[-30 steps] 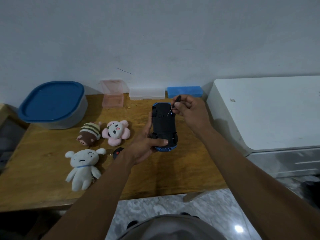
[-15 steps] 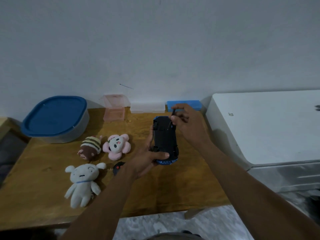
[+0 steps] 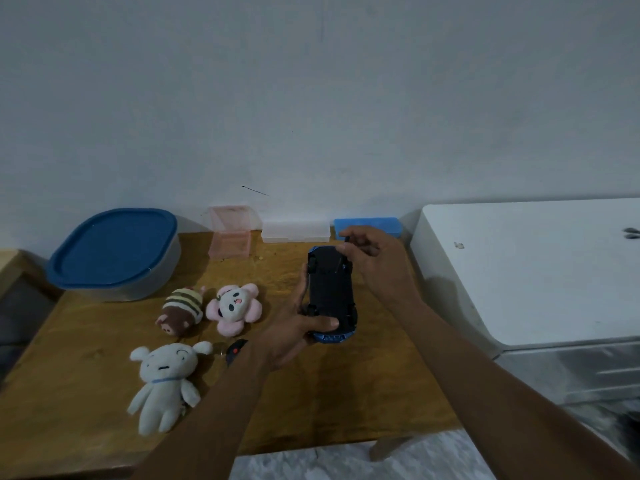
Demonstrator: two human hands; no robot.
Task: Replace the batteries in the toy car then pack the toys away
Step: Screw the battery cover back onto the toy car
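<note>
Left hand (image 3: 294,336) grips upturned blue plastic toy car (image 3: 330,292), black underside up, above wooden tabletop (image 3: 311,410), toward its far right corner. Right hand (image 3: 374,261) pinches small dark screwdriver (image 3: 346,239), now tipped upright at car's far end. Battery-cover unscrewing likely starting.

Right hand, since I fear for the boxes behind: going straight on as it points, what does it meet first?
Probably the toy car, whose far end is next to the right hand; past that, the clear box. Depth is unclear.
</note>
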